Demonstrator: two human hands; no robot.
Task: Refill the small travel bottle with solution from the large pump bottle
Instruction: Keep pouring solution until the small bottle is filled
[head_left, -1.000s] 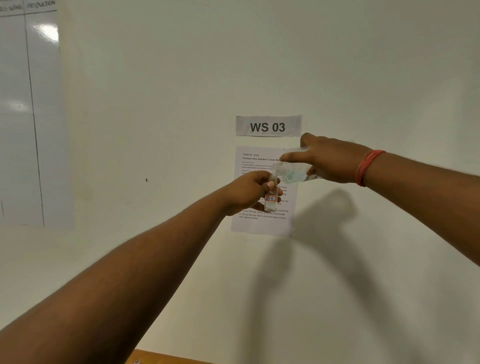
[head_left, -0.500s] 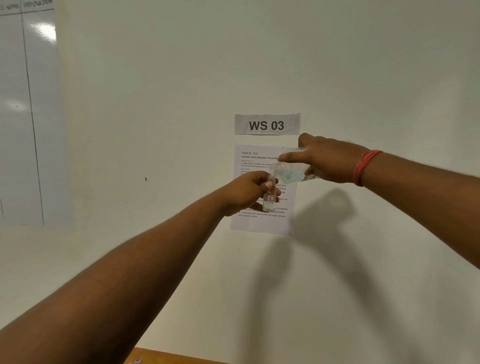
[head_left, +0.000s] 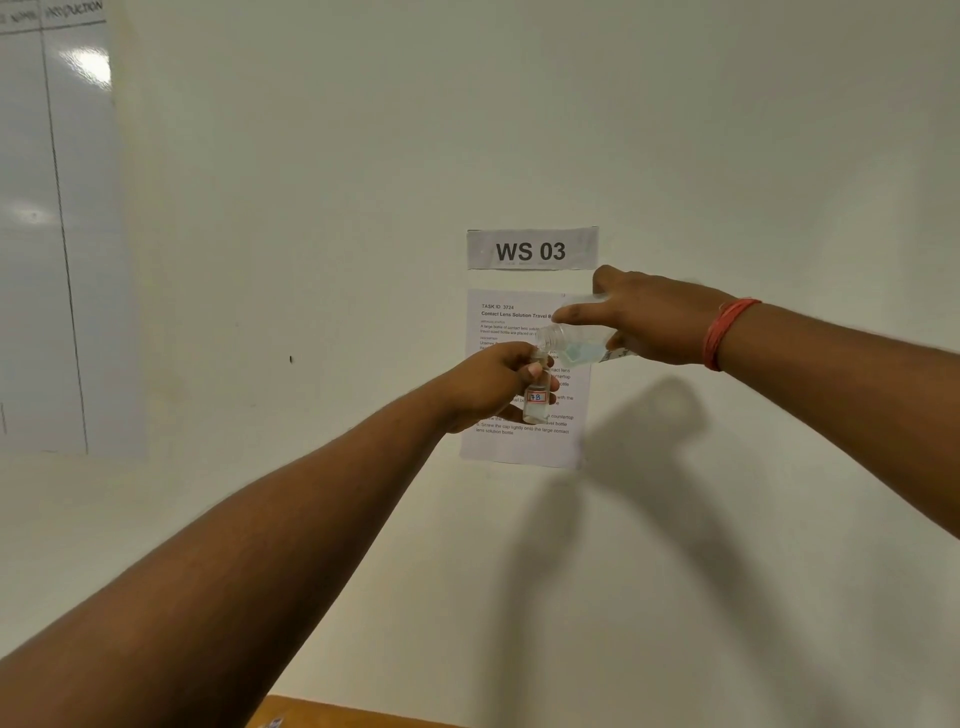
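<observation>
My left hand (head_left: 493, 382) grips a small clear travel bottle (head_left: 537, 400) upright, held out in front of the wall; it carries a red-edged label reading 78. My right hand (head_left: 649, 317) holds the larger clear bottle (head_left: 576, 345) tipped sideways, its open mouth pointing left just above the small bottle's neck. Pale bluish liquid lies in the tilted bottle. No pump head is visible on it. A red band circles my right wrist.
A paper sign reading WS 03 (head_left: 532, 249) and a printed task sheet (head_left: 519, 447) hang on the white wall behind the bottles. A whiteboard (head_left: 52, 234) is at the left. A wooden table edge (head_left: 332, 714) shows at the bottom.
Both hands stay almost in place, held together before the sheet. The large bottle remains tipped over the small one; the view has shifted only slightly.
</observation>
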